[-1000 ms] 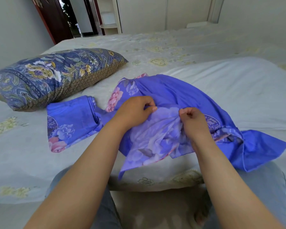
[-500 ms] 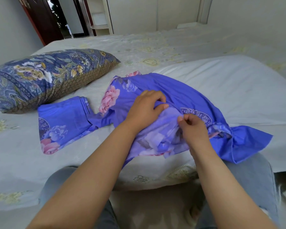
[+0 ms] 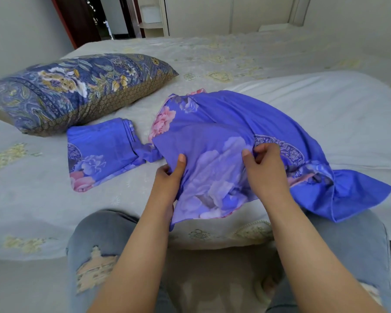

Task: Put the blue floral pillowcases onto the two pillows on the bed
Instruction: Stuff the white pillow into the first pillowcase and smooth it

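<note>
The person's forearms are bare from the bottom edge of the view up to the wrists; no sleeve, watch, bracelet or ring shows on either one. The left hand (image 3: 170, 177) and the right hand (image 3: 265, 170) wear no gloves, and the fingernails that show are short and unpainted. The legs are in light blue, faded denim jeans (image 3: 104, 240). The left leg has a frayed, ripped patch (image 3: 95, 268) at the knee, with pale threads across the hole. The right leg shows a smaller frayed rip (image 3: 370, 292) near the lower right corner.
</note>
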`<state>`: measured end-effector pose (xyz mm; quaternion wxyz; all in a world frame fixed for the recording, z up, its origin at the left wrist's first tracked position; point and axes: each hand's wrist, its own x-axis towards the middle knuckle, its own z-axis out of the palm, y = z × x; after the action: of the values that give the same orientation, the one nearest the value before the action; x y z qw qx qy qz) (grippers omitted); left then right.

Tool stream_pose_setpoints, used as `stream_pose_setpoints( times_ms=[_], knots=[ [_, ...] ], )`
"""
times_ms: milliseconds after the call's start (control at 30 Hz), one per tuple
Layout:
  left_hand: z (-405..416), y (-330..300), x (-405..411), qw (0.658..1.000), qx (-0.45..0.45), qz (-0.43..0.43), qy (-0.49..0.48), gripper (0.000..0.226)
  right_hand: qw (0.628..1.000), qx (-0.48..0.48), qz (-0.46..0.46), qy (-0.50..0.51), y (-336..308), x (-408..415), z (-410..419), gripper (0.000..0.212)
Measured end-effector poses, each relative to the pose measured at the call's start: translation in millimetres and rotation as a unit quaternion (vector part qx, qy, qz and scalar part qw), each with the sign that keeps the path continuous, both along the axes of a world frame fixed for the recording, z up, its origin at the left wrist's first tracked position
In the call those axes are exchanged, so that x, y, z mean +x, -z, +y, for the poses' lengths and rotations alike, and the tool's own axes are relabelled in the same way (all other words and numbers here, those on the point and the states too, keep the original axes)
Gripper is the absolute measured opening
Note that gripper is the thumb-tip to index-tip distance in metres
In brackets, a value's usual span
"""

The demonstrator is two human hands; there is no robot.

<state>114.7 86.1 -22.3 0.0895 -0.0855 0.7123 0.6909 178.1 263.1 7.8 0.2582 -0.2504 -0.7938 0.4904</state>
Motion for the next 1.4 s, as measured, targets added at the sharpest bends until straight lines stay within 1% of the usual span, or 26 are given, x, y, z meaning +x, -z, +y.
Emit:
stream_pose_setpoints(
  times_ms=[67, 100, 167, 200, 267, 333, 433, 533, 600, 633, 700, 733, 800, 867, 900, 933, 1000, 1067, 1100, 1133, 1200, 1233, 1267, 1300, 1367, 1400],
  knots=[
    [-0.1, 3.8, 7.4, 0.999, -0.013, 0.041, 0.001, 0.055, 0.997, 0.069, 0.012, 0.023, -14.0, 13.1, -12.5, 0.031],
    [0.0, 4.5, 9.5, 0.996, -0.019, 0.08, -0.019, 0.048, 0.995, 0.099, -0.011, 0.008, -20.5, 17.8, -17.4, 0.037],
    [1.1, 1.5, 11.8, 0.986, -0.033, 0.155, -0.057, 0.027, 0.982, 0.132, -0.109, -0.082, -25.8, 20.7, -24.2, 0.047],
    [0.6, -0.3, 11.7, 0.98, -0.044, 0.183, -0.071, 0.027, 0.971, 0.135, -0.151, -0.129, -24.0, 20.4, -27.0, 0.046],
    [-0.1, -2.1, 9.2, 0.969, -0.058, 0.227, -0.08, 0.035, 0.959, 0.134, -0.176, -0.178, -17.3, 19.3, -30.6, 0.037],
    [-1.3, -4.3, 3.6, 0.963, -0.055, 0.25, -0.081, 0.03, 0.96, 0.145, -0.163, -0.176, -10.4, 19.5, -32.2, 0.03],
    [-6.6, -10.5, -13.2, 0.959, -0.062, 0.262, -0.092, 0.018, 0.949, 0.171, -0.183, -0.192, -5.4, 22.7, -31.2, 0.033],
    [-12.0, -18.3, -28.5, 0.958, -0.047, 0.265, -0.1, 0.027, 0.921, 0.203, -0.258, -0.211, -4.0, 25.3, -22.1, 0.035],
    [-12.7, -22.2, -31.6, 0.966, -0.034, 0.241, -0.086, 0.035, 0.914, 0.223, -0.283, -0.184, -2.9, 26.7, -15.2, 0.032],
    [-12.5, -22.7, -30.1, 0.975, -0.009, 0.212, -0.07, 0.035, 0.918, 0.232, -0.279, -0.159, -1.2, 27.4, -12.9, 0.028],
    [-12.5, -21.5, -23.8, 0.988, 0.076, 0.129, -0.024, 0.03, 0.932, 0.238, -0.246, -0.116, 3.1, 28.4, -12.5, 0.021],
    [-13.3, -18.8, -21.3, 0.988, 0.133, 0.083, -0.001, 0.031, 0.943, 0.228, -0.216, -0.108, 4.4, 28.4, -13.8, 0.02],
    [-16.9, -10.1, -18.6, 0.973, 0.231, 0.009, 0.008, 0.038, 0.967, 0.201, -0.13, -0.092, 2.2, 28.1, -19.1, 0.021],
    [-20.7, -9.2, -12.3, 0.956, 0.29, -0.03, -0.003, 0.031, 0.973, 0.221, -0.019, -0.067, -6.7, 24.7, -25.5, 0.034],
    [-22.1, -9.5, -11.3, 0.955, 0.294, -0.032, 0.001, 0.029, 0.967, 0.244, 0.027, -0.07, -13.1, 21.5, -29.1, 0.041],
    [-23.6, -11.8, -10.4, 0.956, 0.291, -0.02, 0.017, 0.031, 0.959, 0.266, 0.05, -0.088, -18.6, 16.2, -33.9, 0.047],
    [-23.9, -15.5, -7.1, 0.964, 0.254, 0.03, 0.073, 0.047, 0.94, 0.316, 0.014, -0.132, -25.8, 2.4, -40.4, 0.051],
    [-25.0, -19.0, -4.1, 0.972, 0.21, 0.054, 0.096, 0.055, 0.919, 0.362, -0.045, -0.15, -27.8, -13.3, -43.9, 0.033],
    [-25.8, -19.5, -3.6, 0.978, 0.183, 0.052, 0.09, 0.054, 0.918, 0.364, -0.056, -0.148, -27.4, -19.5, -43.5, 0.024],
    [-26.6, -17.9, -4.3, 0.983, 0.156, 0.053, 0.085, 0.047, 0.924, 0.351, -0.058, -0.143, -26.9, -23.4, -42.3, 0.02],
    [-29.5, -15.7, -7.8, 0.993, 0.078, 0.059, 0.066, 0.021, 0.938, 0.313, -0.05, -0.142, -26.7, -29.0, -42.3, 0.025],
    [-30.3, -14.6, -9.2, 0.995, 0.034, 0.062, 0.064, 0.024, 0.939, 0.301, -0.057, -0.153, -26.6, -30.1, -42.6, 0.032],
    [-30.3, -12.8, -10.7, 0.995, -0.005, 0.066, 0.069, 0.033, 0.934, 0.306, -0.077, -0.168, -26.3, -30.3, -43.2, 0.041],
    [-27.9, -14.0, -10.8, 0.993, -0.038, 0.083, 0.07, 0.033, 0.922, 0.328, -0.103, -0.178, -26.1, -29.6, -43.2, 0.045],
    [-24.2, -14.9, -11.0, 0.987, -0.08, 0.126, 0.054, 0.03, 0.9, 0.373, -0.128, -0.186, -22.5, -31.8, -45.4, 0.036],
    [-23.0, -13.9, -11.7, 0.984, -0.099, 0.145, 0.044, 0.031, 0.899, 0.377, -0.124, -0.183, -21.7, -32.2, -45.6, 0.03]
  ],
)
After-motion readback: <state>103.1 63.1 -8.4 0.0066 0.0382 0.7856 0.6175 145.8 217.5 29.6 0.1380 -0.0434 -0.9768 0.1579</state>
